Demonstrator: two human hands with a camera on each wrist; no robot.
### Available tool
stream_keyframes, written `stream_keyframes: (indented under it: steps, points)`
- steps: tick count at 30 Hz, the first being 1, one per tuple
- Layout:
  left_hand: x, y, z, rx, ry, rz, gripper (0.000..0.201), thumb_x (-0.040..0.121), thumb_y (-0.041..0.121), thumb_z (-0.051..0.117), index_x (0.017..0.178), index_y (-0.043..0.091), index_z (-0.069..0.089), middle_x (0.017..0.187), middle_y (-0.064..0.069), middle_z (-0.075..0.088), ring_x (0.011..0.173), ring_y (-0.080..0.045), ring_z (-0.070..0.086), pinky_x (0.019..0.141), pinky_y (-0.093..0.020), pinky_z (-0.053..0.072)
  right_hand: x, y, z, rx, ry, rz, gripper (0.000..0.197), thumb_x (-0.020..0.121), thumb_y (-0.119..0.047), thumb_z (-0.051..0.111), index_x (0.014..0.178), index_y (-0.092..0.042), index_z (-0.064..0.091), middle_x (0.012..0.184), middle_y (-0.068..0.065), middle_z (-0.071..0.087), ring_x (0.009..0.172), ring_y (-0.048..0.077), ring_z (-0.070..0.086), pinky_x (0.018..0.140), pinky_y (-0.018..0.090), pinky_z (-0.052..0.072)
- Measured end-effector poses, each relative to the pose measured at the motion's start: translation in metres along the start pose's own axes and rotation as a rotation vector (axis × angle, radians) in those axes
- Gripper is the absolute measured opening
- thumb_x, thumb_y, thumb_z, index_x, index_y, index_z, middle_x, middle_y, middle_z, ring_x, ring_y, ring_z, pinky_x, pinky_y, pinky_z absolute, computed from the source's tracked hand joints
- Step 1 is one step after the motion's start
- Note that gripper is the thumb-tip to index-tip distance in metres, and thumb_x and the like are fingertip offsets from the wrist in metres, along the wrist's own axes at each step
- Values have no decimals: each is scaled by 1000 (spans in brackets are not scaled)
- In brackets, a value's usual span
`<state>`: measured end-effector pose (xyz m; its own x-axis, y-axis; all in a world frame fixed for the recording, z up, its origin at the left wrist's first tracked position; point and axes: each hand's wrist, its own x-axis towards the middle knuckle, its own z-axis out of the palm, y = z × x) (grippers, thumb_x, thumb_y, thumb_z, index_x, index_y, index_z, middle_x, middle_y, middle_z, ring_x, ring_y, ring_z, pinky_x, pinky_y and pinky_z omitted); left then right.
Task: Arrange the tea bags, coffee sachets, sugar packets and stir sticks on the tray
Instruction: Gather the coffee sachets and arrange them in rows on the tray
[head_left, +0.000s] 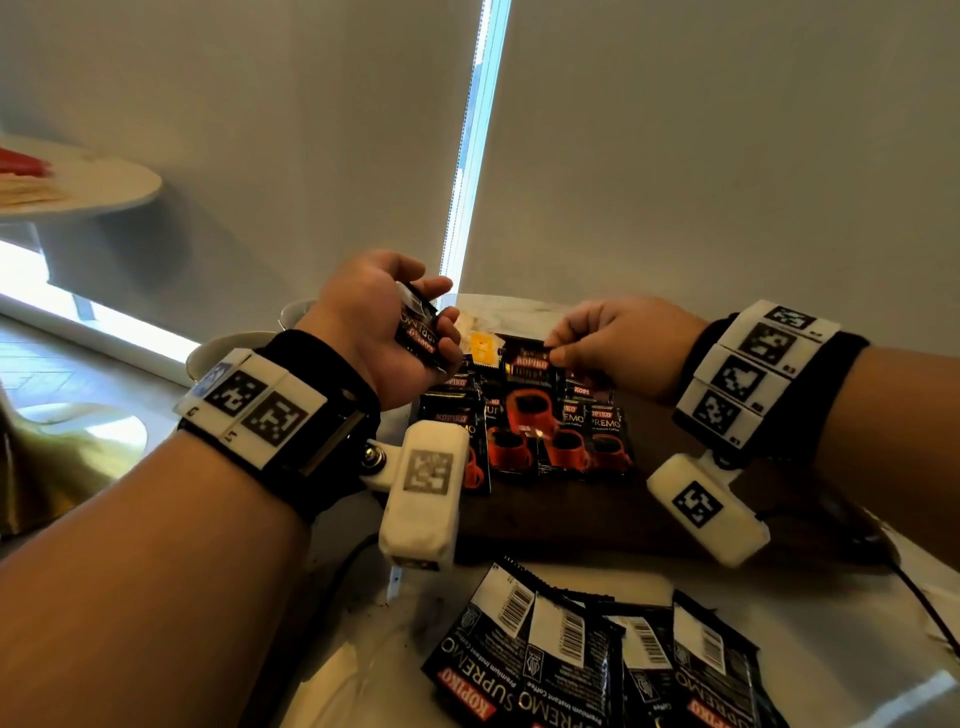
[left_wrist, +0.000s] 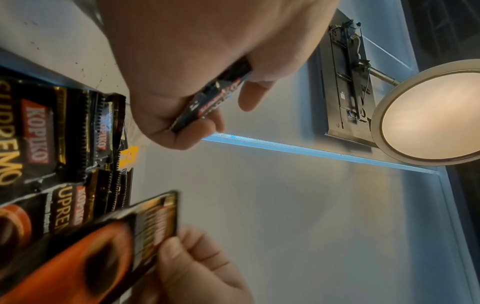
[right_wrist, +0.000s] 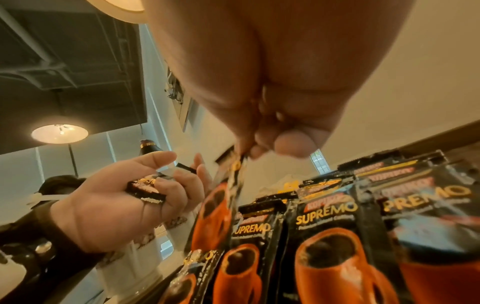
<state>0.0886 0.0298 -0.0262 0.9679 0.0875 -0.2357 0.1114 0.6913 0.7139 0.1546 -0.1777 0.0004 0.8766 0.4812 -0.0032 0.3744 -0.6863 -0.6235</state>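
My left hand (head_left: 395, 327) grips a small stack of black Kopiko coffee sachets (head_left: 418, 335), held up left of the dark wooden tray (head_left: 597, 514). The same stack (left_wrist: 215, 96) shows edge-on in the left wrist view. My right hand (head_left: 597, 338) pinches the top edge of one coffee sachet (head_left: 530, 400) above the row of sachets (head_left: 587, 441) lying face up on the tray. In the right wrist view that pinched sachet (right_wrist: 223, 205) hangs from my fingertips (right_wrist: 293, 144). A yellow packet (head_left: 483, 348) lies behind the row.
Several more coffee sachets (head_left: 597, 660) lie face down on the white marble table (head_left: 353, 665) in front of the tray. A black cable (head_left: 919, 603) runs along the right. White cups (head_left: 228, 348) stand at the table's left. A round side table (head_left: 78, 182) is far left.
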Motion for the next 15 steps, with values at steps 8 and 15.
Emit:
stream_keyframes:
  steps: [8, 15]
  points:
    - [2, -1, -1, 8, -3, -4, 25, 93, 26, 42, 99, 10, 61, 98, -11, 48, 66, -16, 44, 51, -23, 43, 3, 1, 12, -138, -153, 87, 10, 92, -9, 68, 88, -17, 72, 68, -1, 67, 54, 10, 56, 56, 28, 52]
    - [1, -1, -1, 12, 1, -1, 26, 92, 24, 42, 101, 10, 62, 100, -11, 49, 68, -16, 45, 51, -24, 43, 4, -4, 17, -173, -164, 101, 9, 91, -12, 69, 87, -19, 71, 66, -5, 67, 52, 8, 56, 55, 26, 52]
